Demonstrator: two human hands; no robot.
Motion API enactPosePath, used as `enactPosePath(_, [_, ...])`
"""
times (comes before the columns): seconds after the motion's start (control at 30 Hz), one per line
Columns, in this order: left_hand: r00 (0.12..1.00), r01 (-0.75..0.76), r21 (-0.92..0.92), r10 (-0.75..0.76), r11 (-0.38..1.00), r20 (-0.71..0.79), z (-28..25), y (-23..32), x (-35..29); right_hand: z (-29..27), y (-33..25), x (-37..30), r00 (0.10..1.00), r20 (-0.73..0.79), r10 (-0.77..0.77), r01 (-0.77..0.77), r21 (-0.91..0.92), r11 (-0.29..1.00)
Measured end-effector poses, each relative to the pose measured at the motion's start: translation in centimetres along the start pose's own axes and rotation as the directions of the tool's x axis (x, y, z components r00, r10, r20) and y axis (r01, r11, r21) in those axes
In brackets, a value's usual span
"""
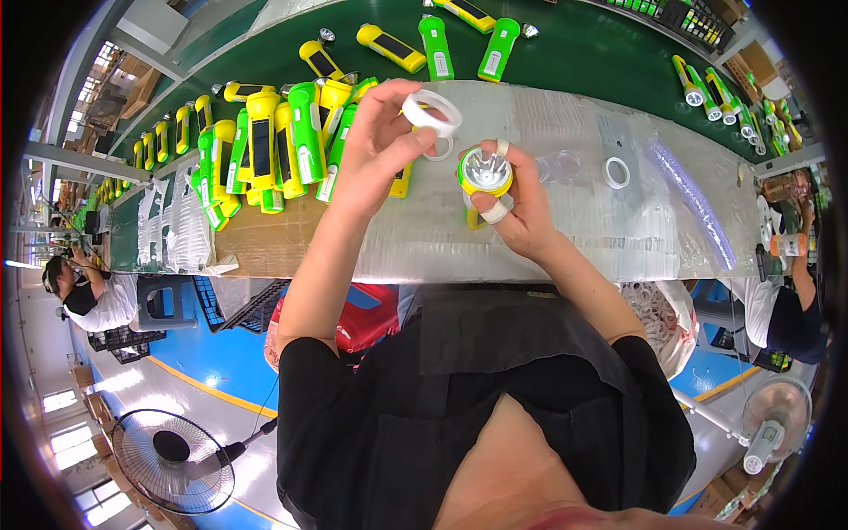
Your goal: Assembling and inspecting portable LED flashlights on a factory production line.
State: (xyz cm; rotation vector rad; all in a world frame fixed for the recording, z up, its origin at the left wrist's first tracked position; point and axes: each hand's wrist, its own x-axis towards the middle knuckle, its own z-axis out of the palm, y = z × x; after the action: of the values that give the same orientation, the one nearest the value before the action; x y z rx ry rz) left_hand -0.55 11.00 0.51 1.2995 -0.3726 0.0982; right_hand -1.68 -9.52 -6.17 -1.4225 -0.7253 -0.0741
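My left hand (pixel 386 146) is raised over the bench with a white plastic ring (pixel 432 113) pinched between thumb and fingers. A thinner pale ring (pixel 439 148) shows just below it; whether the hand holds that one too is unclear. In my right hand (pixel 519 199) is a yellow-green flashlight (pixel 486 175), its shiny reflector facing up and its lower body mostly hidden. Tape is wrapped around fingers of this hand. The two hands are apart. Right of them, another white ring (pixel 617 173) lies on the bench beside some clear round lenses (pixel 560 165).
Green and yellow flashlights (pixel 262 146) are heaped at the left, with several more (pixel 430 46) behind. A strip of bubble wrap (pixel 692 201) lies at the right of the plastic-covered bench (pixel 601 234). A bag of rings (pixel 654 322) hangs below the edge. Other people work at both sides.
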Motion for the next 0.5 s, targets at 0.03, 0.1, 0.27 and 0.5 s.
enactPosePath(0.03, [1.0, -0.001, 0.002, 0.001, 1.0, -0.002, 0.2, 0.3, -0.3, 0.1, -0.1, 0.0, 1.0, 0.002, -0.001, 0.001, 0.002, 1.0])
enactPosePath(0.1, [0.999, -0.042, -0.061, 0.042, 0.997, -0.009, 0.8, 0.6, -0.8, 0.2, -0.1, 0.1, 1.0, 0.005, -0.02, 0.02, -0.026, 0.999])
enactPosePath(0.27, [0.995, -0.1, 0.018, 0.1, 0.995, -0.004, 0.7, -0.1, -1.3, 0.7, 0.0, 0.1, 0.999, -0.009, -0.052, 0.052, -0.073, 0.996])
enactPosePath(0.5, [0.964, -0.265, 0.225, 0.26, 0.937, 0.052, 1.0, -1.0, -1.2, 0.6, 1.2, 0.1, 0.995, 0.021, -0.102, 0.103, -0.071, 0.992])
